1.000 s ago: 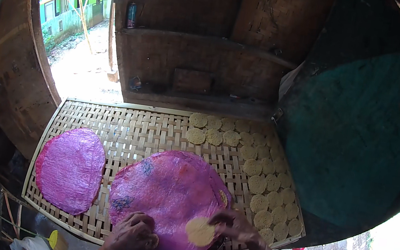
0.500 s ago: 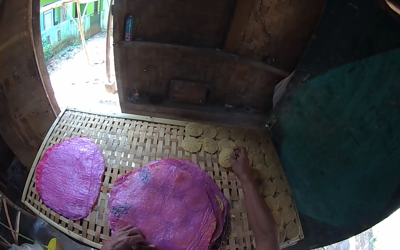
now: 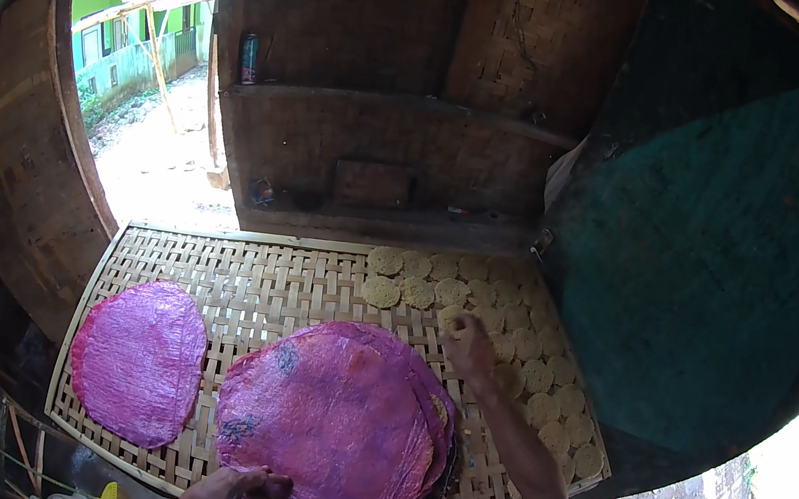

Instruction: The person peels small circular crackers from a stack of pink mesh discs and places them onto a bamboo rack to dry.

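A woven bamboo rack (image 3: pixel 289 281) lies before me, its far right side covered with rows of thin, round, pale yellow dough discs (image 3: pixel 417 292). At the near end of these rows, my right hand (image 3: pixel 470 350) has its fingers closed at the edge of one dough disc (image 3: pixel 450 315), partly hidden by them. A stack of large round pink sheets (image 3: pixel 336 423) sits at the near middle, with yellowish discs peeking out at its right edge. My left hand (image 3: pixel 236 498) is at the stack's near left edge, fingers curled; what they grip is hidden.
A single pink sheet (image 3: pixel 139 362) lies flat on the rack's left part. Behind the rack stands a dark wooden wall with a ledge (image 3: pixel 388 107) and a can (image 3: pixel 249 58). A dark green panel (image 3: pixel 700 269) rises at the right. A bright opening (image 3: pixel 147 136) is at the far left.
My right hand has drawn slightly nearer and left, and the disc at its fingers shows less. My left hand has shifted a little left and nearer. The view has tilted slightly.
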`<state>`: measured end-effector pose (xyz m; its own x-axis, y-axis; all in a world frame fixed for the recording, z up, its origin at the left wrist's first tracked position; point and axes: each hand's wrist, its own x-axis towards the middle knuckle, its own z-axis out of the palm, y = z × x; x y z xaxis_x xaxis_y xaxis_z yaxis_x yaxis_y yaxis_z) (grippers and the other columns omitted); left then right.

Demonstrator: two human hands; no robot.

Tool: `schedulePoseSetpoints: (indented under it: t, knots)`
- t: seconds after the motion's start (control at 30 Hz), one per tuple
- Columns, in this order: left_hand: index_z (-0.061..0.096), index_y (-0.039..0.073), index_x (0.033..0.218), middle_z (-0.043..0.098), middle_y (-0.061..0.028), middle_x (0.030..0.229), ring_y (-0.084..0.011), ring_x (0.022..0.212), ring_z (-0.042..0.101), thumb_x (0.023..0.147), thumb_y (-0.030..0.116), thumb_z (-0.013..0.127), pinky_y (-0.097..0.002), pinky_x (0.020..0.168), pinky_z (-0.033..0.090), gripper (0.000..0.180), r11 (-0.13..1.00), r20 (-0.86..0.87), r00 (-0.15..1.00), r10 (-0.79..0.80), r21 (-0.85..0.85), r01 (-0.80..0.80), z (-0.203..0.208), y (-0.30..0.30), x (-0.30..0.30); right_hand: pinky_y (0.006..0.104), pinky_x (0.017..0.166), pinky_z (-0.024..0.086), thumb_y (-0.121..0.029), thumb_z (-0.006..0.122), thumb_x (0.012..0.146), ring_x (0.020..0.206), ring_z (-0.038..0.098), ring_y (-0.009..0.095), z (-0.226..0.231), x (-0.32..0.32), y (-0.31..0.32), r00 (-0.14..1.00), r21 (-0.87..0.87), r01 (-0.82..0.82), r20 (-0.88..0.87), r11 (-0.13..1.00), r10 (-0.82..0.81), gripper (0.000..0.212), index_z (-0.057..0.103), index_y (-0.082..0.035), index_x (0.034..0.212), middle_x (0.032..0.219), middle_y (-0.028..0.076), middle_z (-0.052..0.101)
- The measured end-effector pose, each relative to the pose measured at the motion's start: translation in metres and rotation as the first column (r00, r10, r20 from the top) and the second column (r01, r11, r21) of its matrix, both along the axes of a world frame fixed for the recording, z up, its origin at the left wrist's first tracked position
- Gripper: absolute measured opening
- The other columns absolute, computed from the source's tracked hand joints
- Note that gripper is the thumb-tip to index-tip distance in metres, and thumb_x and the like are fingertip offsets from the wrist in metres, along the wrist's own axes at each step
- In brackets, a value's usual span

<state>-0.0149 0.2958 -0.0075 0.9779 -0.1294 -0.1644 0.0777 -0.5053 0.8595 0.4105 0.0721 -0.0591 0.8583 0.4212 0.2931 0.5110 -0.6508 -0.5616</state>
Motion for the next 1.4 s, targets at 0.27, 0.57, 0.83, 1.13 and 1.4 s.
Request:
schedulePoseSetpoints:
  t: [0.27,0.57,0.83,1.13,1.4]
  knots:
    - [0.058,-0.001,0.096,0.067,-0.0137,0.096,-0.0213,0.090,0.066,0.081,0.004,0.068,-0.0333,0.083,0.051,0.019,0.666,-0.406,0.873,0.271,-0.576,-0.474,0.012,0.022,0.001,0.0313,0.083,0.053,-0.038,0.065,0.092,0.088,0.067,0.019,0.041,-0.145,-0.004,0.635,0.217,-0.600,-0.457,0.770,0.623,0.038,0.065,-0.007,0.114,0.102,0.008,0.071]
    - [0.058,0.000,0.103,0.068,-0.0173,0.110,-0.0290,0.110,0.064,0.084,0.004,0.069,-0.0372,0.094,0.052,0.022,0.855,0.536,0.679,0.502,-0.188,-0.483,0.050,-0.026,0.084,0.0343,0.082,0.053,-0.039,0.062,0.094,0.095,0.066,0.019,0.042,-0.166,-0.002,0.315,0.597,-0.250,-0.694,0.762,0.648,0.043,0.063,-0.004,0.118,0.102,0.007,0.069]
    - [0.040,0.009,0.145,0.030,-0.0223,0.153,-0.0380,0.142,0.028,0.080,0.035,0.076,-0.0510,0.116,0.024,0.079,0.868,0.516,0.835,0.191,0.308,-0.388,0.008,-0.004,0.115,0.0285,0.083,0.053,-0.019,0.061,0.093,0.093,0.062,0.014,0.016,-0.117,-0.015,0.370,0.718,0.391,-0.695,0.575,0.616,0.026,0.059,-0.003,0.113,0.102,0.004,0.063]
    - [0.053,0.002,0.131,0.062,-0.0190,0.110,-0.0349,0.104,0.059,0.075,0.025,0.078,-0.0426,0.091,0.046,0.066,0.645,0.305,0.735,0.606,0.352,-0.678,-0.029,0.049,0.095,0.0356,0.080,0.053,-0.005,0.063,0.083,0.092,0.064,0.023,-0.031,0.000,-0.023,0.889,0.514,0.229,-0.456,0.826,0.037,0.035,0.058,0.001,0.117,0.104,0.011,0.066]
    - [0.063,0.005,0.121,0.066,-0.0097,0.086,-0.0275,0.086,0.064,0.072,0.012,0.079,-0.0393,0.080,0.051,0.052,0.609,0.306,0.591,0.746,0.045,-0.792,-0.046,0.056,0.096,0.0422,0.092,0.049,-0.020,0.068,0.081,0.108,0.060,0.036,-0.030,0.002,-0.031,0.987,-0.004,0.161,-0.013,0.987,-0.161,0.042,0.060,-0.005,0.120,0.115,0.018,0.063]
